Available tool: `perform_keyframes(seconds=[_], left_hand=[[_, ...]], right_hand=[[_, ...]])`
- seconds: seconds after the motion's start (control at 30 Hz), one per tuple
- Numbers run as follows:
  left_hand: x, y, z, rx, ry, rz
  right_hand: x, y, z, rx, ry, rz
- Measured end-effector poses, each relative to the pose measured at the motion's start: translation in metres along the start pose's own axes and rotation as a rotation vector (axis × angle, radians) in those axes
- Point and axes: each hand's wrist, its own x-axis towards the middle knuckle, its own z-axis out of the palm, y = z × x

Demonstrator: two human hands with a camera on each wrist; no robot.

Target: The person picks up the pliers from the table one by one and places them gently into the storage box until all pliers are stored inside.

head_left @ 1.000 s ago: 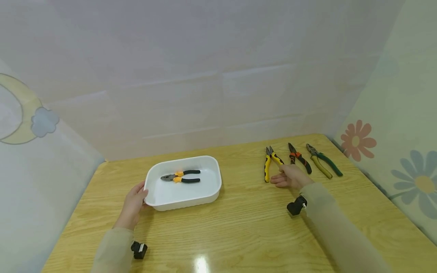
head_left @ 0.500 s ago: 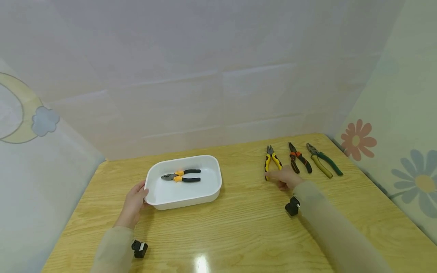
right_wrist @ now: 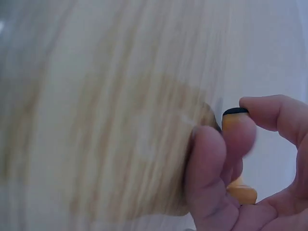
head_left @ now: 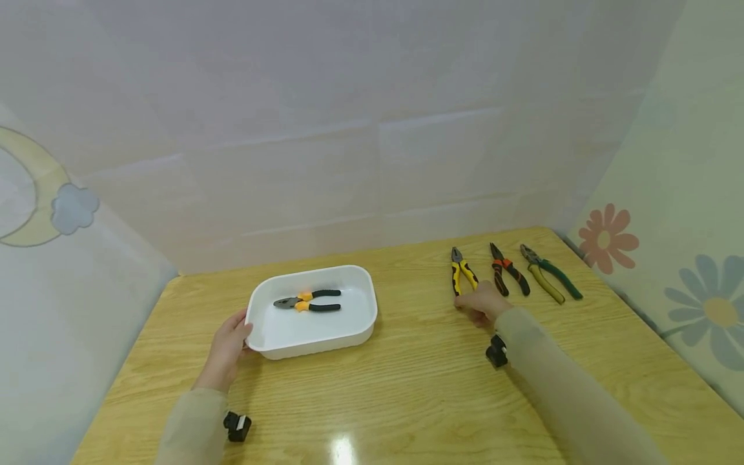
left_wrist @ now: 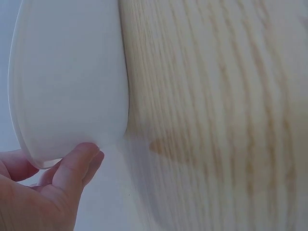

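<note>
In the head view, my left hand [head_left: 227,345] grips the left end of a white plastic tray [head_left: 340,337], thumb over the rim and fingers against the outer wall. Inside the tray lie orange-and-black pliers [head_left: 302,300], jaws pointing left. My right hand [head_left: 482,301] pinches the handle ends of yellow-and-black pliers [head_left: 456,278], whose head points to the back of the table. The right wrist view shows the black-tipped end of one handle [right_wrist: 235,112] between thumb and fingers; the other handle [right_wrist: 243,193] is partly hidden by the fingers.
Right of my right hand lie red-and-black long-nose pliers [head_left: 509,271] and green-and-yellow pliers [head_left: 549,272]. The wooden table [head_left: 378,400] meets a pale wall covering [head_left: 372,161] at the back and patterned sheets at both sides.
My right hand has turned palm down and curled its fingers onto the yellow-and-black pliers' handle ends; their jaws have come together. My left hand and the tray stay in place.
</note>
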Motion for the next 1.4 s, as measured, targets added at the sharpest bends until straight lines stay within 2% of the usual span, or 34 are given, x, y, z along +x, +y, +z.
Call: perform_keyframes(seconds=[0.33, 0.6, 0.77, 0.97, 1.2, 1.4], left_hand=[[0.000, -0.003, -0.001, 0.001, 0.013, -0.018], [-0.001, -0.003, 0.001, -0.017, -0.004, -0.013], [0.000, -0.003, 0.000, -0.010, -0.006, -0.013], [-0.001, -0.003, 0.001, -0.003, -0.010, -0.007], [0.000, -0.002, 0.001, -0.016, -0.009, -0.010], [0.001, -0.002, -0.001, -0.008, -0.006, -0.014]], right_hand=[[-0.001, 0.003, -0.004, 0.106, 0.007, 0.004], [0.000, 0.004, 0.000, 0.036, 0.038, 0.057], [0.003, 0.007, 0.000, 0.024, 0.009, 0.044], [0.009, 0.011, 0.000, -0.032, 0.048, 0.042], [0.004, 0.008, -0.004, -0.001, 0.040, 0.019], [-0.002, 0.007, -0.013, 0.062, -0.017, 0.009]])
